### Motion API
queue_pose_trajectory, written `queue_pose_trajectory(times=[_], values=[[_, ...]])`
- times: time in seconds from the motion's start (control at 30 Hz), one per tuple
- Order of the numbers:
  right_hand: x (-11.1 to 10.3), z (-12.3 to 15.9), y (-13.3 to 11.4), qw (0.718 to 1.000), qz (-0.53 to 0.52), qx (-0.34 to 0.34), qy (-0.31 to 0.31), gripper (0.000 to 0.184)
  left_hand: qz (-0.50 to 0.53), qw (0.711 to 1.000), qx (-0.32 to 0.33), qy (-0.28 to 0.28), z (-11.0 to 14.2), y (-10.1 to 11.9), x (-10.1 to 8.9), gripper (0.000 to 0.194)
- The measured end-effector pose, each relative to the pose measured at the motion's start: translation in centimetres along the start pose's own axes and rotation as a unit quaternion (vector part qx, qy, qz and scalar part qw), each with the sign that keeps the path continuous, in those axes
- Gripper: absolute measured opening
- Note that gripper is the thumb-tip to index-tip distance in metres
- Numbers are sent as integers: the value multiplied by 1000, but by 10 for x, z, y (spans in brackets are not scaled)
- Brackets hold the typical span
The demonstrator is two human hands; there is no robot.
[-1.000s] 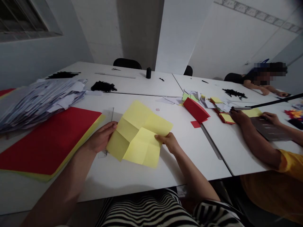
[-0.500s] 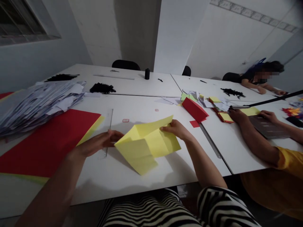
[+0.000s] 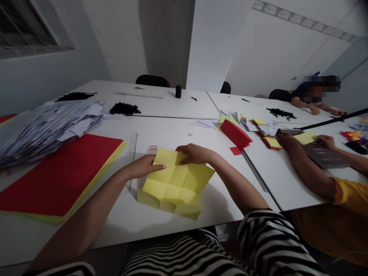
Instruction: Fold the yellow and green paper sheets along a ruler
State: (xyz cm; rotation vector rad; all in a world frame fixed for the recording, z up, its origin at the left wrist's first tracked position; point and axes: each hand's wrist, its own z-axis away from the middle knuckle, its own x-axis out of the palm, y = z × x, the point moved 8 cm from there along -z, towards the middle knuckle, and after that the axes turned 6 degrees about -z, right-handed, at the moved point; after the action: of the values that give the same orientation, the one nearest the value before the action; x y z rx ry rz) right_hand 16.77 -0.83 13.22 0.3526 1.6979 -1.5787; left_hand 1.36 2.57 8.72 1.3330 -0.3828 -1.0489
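A sheet of yellow paper (image 3: 175,182), marked with a grid of creases, is held between my two hands over the white table. My left hand (image 3: 146,165) grips its left upper edge, thumb on top and the fingers underneath. At the top edge, my right hand (image 3: 195,154) pinches the sheet with its thumb on the near face. The lower edge curls, and the right corner sticks out. Left of my left hand lies a clear ruler (image 3: 132,163), partly behind my wrist.
Large red sheets (image 3: 66,172) over yellow ones lie left, beside a heap of white paper strips (image 3: 54,130). A folded red paper (image 3: 235,134) stands right of centre, near a metal ruler (image 3: 255,172). A co-worker's arm (image 3: 307,168) is at the right; another person (image 3: 313,94) sits farther back.
The yellow paper has been opened out from a folded, tilted shape into a flatter creased sheet. My right hand moved left to its top edge; my left hand moved right onto it.
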Motion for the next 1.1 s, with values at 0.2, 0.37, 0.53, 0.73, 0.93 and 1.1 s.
queue_pose_trajectory(times=[0.2, 0.37, 0.53, 0.73, 0.93, 1.1], values=[[2, 38, 50, 971, -233, 46, -22, 51, 35, 998, -35, 47, 8, -41, -14, 26], [24, 65, 91, 900, -429, 64, 46, 51, 149, 987, -46, 50, 13, -54, -12, 33], [48, 68, 96, 888, -449, 63, 79, 44, 160, 984, -66, 33, 11, -60, -6, 23], [48, 66, 98, 889, -444, 65, 90, 43, 157, 986, -48, 40, 12, -61, -10, 24], [47, 70, 103, 890, -440, 69, 92, 39, 103, 991, -60, 57, 13, -68, -14, 24], [47, 78, 112, 876, -466, 86, 96, 38, 86, 995, -42, 19, 17, -56, -13, 29]])
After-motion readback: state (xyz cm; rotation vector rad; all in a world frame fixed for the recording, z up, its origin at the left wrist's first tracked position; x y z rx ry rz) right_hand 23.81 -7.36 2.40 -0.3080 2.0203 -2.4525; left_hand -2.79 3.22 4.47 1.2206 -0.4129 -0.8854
